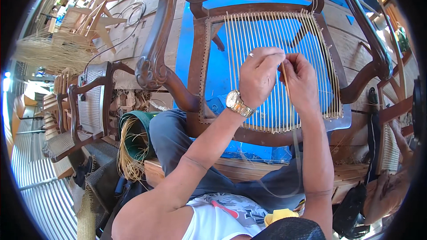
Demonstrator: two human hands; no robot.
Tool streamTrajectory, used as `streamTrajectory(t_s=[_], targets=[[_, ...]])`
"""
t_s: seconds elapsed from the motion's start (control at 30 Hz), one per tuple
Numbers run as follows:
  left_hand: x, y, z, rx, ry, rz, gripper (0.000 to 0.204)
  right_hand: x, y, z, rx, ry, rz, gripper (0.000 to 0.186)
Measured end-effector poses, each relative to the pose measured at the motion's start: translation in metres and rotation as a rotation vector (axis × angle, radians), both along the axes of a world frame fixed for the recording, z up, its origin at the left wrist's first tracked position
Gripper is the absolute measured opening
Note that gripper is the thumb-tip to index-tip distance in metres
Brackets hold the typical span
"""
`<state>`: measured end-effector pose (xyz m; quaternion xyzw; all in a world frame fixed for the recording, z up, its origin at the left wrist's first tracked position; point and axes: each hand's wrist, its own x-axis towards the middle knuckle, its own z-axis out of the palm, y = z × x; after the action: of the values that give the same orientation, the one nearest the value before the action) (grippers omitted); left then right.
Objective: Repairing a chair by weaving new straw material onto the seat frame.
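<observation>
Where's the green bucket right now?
Head view, left of centre: the green bucket is just left of the person's left knee, with a caned armchair farther left.

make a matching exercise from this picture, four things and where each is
1. round green plastic bucket
2. silver-and-gold metal wristwatch
3. broad blue sheet
4. row of thin, straight pale strands

A. across the dark wooden seat frame
B. beside the left grey-trousered knee
C. under the carved brown armchair
D. around the left wrist

Pairs: 1-B, 2-D, 3-C, 4-A
</observation>
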<state>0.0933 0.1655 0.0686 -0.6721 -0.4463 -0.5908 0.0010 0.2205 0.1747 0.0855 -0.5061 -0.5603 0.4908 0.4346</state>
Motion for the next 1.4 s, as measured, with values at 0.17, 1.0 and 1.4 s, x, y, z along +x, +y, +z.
streamTrajectory(t_s=[0.17,1.0,1.4], targets=[[0.004,0.002,-0.003,0.042,0.001,-0.081,0.018,0.004,0.002,-0.003,-0.172,0.29,0.083,0.015],[-0.031,0.013,-0.018,-0.028,-0.02,0.034,0.013,0.001,-0.007,0.017,-0.287,0.103,0.157,0.023],[-0.169,0.142,-0.078,-0.4,-0.217,0.567,0.016,0.023,-0.017,0.007,0.005,-0.288,0.222,0.026]])
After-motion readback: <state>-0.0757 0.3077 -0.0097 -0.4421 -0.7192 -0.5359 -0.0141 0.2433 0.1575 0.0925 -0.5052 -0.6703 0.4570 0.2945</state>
